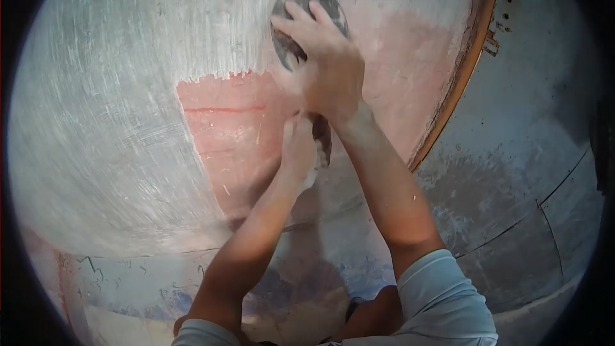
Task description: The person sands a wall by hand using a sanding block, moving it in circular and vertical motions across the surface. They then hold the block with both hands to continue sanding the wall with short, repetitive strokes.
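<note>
A dark oval disc point(314, 0) with a worn, mottled face lies against the large curved surface point(128, 90). My right hand point(327, 67) is on the disc, fingers spread over its face and the wrist below it. Lower down, my left hand point(300, 147) is closed near the pinkish-red patch point(224, 125). Beside its fingers shows a dark reddish-brown piece point(323, 138), partly covered by the hands; I cannot tell whether the left hand grips it. Pale dust or residue marks the left wrist.
Streaky grey-white coating covers much of the curved surface around the red patch. An orange-brown rim point(471, 67) borders it on the right. Beyond lies a grey, stained floor point(500, 211) with dark cracks. My knee point(378, 314) shows at the bottom.
</note>
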`<state>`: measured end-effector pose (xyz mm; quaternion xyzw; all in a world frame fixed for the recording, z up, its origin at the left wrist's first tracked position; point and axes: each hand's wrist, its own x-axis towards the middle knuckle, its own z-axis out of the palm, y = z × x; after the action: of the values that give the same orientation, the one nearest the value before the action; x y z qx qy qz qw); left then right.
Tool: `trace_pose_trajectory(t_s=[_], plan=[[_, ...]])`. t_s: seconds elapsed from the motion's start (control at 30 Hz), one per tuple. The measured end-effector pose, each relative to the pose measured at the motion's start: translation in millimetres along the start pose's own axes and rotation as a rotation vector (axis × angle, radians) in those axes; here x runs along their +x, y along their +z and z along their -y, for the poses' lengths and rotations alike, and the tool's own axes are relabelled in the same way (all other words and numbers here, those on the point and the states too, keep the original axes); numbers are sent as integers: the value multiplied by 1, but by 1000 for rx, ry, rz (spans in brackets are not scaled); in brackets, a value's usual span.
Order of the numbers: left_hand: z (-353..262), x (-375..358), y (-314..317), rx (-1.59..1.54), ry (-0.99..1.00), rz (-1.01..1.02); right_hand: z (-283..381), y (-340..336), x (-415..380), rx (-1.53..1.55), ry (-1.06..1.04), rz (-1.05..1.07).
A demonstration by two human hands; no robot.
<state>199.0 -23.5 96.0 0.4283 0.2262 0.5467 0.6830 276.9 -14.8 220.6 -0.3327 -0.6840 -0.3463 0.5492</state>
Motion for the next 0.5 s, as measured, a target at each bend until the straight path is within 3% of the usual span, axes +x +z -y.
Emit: trace_pose_trajectory(t_s=[0.07, 0.1, 0.13, 0.2, 0.33, 0.4, 0.43, 0.5], plan=[[-8, 10, -19, -216, -153, 384, 0, 0, 4, -75, -18, -8], [8, 2, -12, -105, -71, 151, 2, 0, -8, 23, 45, 17], [25, -11, -11, -102, -72, 150, 6, 0, -24, 5, 44, 30], [59, -28, -18, -43, -28, -118, 19, -4, -60, -66, 53, 101], [76, -20, -18, -34, 105, -318, 15, -2, -61, -37, 54, 108], [30, -10, -17, 293, 334, 160, 8, -2, -23, 25, 51, 6], [10, -8, -12, 300, 320, 157, 6, -2, -6, 10, 43, 17], [-19, -8, 0, -122, -137, 188, 6, -3, -2, -32, 44, 25]])
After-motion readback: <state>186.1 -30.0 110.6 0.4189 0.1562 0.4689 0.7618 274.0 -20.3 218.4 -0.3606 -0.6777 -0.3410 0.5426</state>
